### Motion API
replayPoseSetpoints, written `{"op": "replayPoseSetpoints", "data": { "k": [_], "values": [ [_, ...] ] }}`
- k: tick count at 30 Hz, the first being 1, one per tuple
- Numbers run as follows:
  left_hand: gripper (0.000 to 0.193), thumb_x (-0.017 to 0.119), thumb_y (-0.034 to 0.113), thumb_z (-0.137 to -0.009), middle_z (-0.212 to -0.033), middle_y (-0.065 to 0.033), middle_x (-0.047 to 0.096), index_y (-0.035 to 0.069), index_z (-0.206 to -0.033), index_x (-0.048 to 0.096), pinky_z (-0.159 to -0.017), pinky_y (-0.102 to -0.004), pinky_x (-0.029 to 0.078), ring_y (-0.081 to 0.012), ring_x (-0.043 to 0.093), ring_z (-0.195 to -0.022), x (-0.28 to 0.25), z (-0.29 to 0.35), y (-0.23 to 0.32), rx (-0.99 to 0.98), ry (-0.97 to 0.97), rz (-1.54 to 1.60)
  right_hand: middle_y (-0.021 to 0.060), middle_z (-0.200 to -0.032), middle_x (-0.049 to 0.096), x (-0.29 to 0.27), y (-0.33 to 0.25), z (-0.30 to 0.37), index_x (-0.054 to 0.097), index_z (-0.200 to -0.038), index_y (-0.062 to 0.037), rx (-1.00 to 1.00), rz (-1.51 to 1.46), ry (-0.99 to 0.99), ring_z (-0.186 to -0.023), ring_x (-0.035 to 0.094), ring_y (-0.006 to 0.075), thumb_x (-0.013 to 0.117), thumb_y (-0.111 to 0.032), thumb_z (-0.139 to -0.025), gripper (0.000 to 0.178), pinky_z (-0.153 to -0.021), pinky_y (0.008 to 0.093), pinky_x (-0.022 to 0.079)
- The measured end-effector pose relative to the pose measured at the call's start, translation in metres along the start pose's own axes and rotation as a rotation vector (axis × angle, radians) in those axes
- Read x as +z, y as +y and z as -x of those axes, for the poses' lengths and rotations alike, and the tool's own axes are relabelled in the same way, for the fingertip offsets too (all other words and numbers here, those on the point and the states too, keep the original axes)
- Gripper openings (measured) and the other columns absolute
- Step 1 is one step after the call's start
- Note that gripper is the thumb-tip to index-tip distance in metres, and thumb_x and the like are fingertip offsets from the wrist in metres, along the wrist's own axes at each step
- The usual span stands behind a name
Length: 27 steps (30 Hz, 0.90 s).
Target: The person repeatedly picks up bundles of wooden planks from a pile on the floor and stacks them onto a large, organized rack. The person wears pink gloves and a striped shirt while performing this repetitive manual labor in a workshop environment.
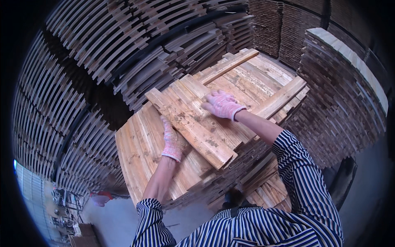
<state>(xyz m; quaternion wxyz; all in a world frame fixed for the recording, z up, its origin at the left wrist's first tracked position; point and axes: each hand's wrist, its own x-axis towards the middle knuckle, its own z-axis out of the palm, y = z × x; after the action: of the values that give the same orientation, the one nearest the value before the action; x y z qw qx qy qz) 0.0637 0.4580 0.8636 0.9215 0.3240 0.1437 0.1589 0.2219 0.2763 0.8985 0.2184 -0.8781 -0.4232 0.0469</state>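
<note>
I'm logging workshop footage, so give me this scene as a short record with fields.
Left hand: gloved, at the left edge of a knotty board; exact grip unclear
Right hand: gloved, over the upper boards; slightly blurred
Lower boards: side by side, showing at the left of the upper boards
Far strip: lying on the upper boards
Right strip: lying on the upper boards, at their right side
Surroundings: tall left stack and right stack of wood
Sleeves: dark-and-white stripes
</note>
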Motion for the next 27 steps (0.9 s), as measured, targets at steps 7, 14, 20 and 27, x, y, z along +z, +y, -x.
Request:
{"op": "replayPoseSetpoints", "data": {
  "k": [7,14,20,27],
  "values": [
    [0.070,0.046,0.058,-0.103,-0.148,-0.0184,0.051,0.006,-0.150,0.042,-0.114,-0.0505,0.042,-0.0358,0.053,-0.132,0.042,-0.011,-0.007,-0.086,0.075,-0.026,0.0227,-0.144,0.055,-0.044,-0.081,0.038,0.041,-0.155,-0.0136,0.048,-0.214,-0.197,-0.126,0.059,0.0378,0.060,-0.064,-0.084,0.089,-0.103,0.0453,0.049],
    [0.070,0.047,0.055,-0.103,-0.156,-0.0174,0.044,0.007,-0.154,0.037,-0.120,-0.0565,0.030,-0.0393,0.043,-0.141,0.042,-0.031,-0.031,-0.209,-0.163,0.040,0.0247,-0.118,0.061,-0.038,0.052,0.011,0.046,-0.151,-0.0171,0.171,0.013,0.108,-0.115,0.059,0.0387,0.060,-0.052,-0.085,0.076,-0.099,0.0476,0.048],
    [0.069,0.049,0.053,-0.103,-0.158,-0.0166,0.040,0.009,-0.155,0.035,-0.122,-0.0554,0.028,-0.0383,0.039,-0.144,0.039,-0.035,-0.033,-0.171,-0.068,0.020,0.0266,-0.123,0.062,-0.028,0.070,0.015,0.058,-0.143,-0.0197,0.146,-0.014,-0.031,-0.116,0.060,0.0427,0.047,-0.054,-0.100,0.056,-0.102,0.0492,0.046],
    [0.072,0.051,0.058,-0.102,-0.138,-0.0198,0.054,0.005,-0.150,0.041,-0.102,-0.0455,0.050,-0.0309,0.055,-0.125,0.070,-0.056,-0.020,-0.147,-0.194,-0.420,0.0245,-0.138,0.060,-0.068,-0.025,0.025,0.046,-0.151,-0.0136,-0.007,-0.219,-0.060,-0.124,0.060,0.0400,0.057,-0.063,-0.090,0.080,-0.107,0.0475,0.046]
  ]
}}
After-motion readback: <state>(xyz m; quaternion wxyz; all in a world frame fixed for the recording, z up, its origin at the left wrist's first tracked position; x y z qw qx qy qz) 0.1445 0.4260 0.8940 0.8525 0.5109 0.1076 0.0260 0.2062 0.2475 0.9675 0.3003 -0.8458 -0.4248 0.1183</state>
